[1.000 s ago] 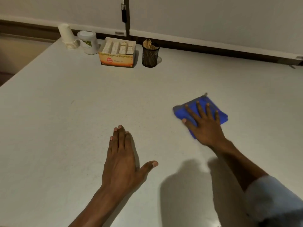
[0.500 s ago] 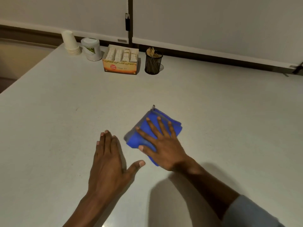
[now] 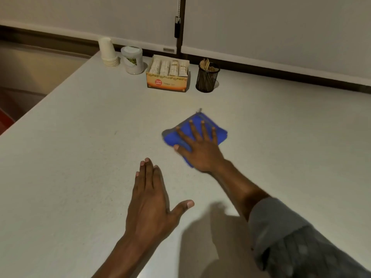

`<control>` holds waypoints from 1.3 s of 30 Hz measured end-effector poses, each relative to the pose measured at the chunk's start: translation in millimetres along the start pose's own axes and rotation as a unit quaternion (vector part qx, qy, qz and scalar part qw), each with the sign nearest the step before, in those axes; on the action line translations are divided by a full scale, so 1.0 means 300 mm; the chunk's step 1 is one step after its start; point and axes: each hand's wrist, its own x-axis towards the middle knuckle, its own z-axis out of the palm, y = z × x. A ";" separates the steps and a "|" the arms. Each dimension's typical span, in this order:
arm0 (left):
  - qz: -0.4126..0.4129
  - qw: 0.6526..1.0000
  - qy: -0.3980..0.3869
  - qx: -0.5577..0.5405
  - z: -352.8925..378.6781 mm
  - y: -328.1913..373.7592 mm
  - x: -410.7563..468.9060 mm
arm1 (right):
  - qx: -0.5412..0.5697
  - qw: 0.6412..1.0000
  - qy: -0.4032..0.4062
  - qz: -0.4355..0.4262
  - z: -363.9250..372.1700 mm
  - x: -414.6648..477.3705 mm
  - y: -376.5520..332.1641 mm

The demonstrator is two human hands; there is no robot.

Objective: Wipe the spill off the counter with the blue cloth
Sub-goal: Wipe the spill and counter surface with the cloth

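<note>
I see the blue cloth (image 3: 192,135) folded and lying flat on the pale tabletop (image 3: 80,137), about mid-surface and right of centre. The right hand (image 3: 200,149) rests palm-down on top of it, fingers spread and extended across the fabric, thumb at the cloth's near-left edge; it grips nothing, it presses. A grey sleeve (image 3: 291,237) covers that forearm. The left hand (image 3: 149,199) lies flat on the bare tabletop, nearer to me and to the left of the cloth, apart from it, fingers together and thumb out to the side. I cannot make out any spill on the surface. Along the far edge, by the wall, stand a stack of paper cups (image 3: 108,53), a white jar (image 3: 132,60), an open tea box (image 3: 168,74) of sachets and a black mesh holder (image 3: 207,77) of sticks, all well apart from the cloth.
</note>
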 end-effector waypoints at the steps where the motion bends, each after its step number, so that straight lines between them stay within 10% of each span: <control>1: -0.005 1.000 -0.002 0.003 0.002 -0.004 0.006 | -0.008 0.999 0.003 -0.031 0.019 -0.043 -0.037; 5: -0.009 1.000 -0.003 0.017 0.006 -0.014 0.022 | -0.026 0.995 0.022 -0.095 0.058 -0.216 -0.006; 14: 0.020 0.999 -0.035 0.030 0.023 0.025 0.016 | 0.002 0.987 -0.003 0.163 -0.081 -0.067 0.283; 22: 0.022 0.999 -0.038 0.020 0.059 0.044 0.025 | -0.036 0.998 0.017 -0.046 0.063 -0.310 -0.041; 33: 0.058 0.994 -0.092 0.025 0.075 0.134 0.005 | -0.019 0.979 0.008 0.203 -0.097 -0.318 0.416; 39: 0.050 0.995 -0.084 0.028 0.093 0.147 -0.002 | -0.014 0.997 -0.009 0.072 -0.011 -0.496 0.263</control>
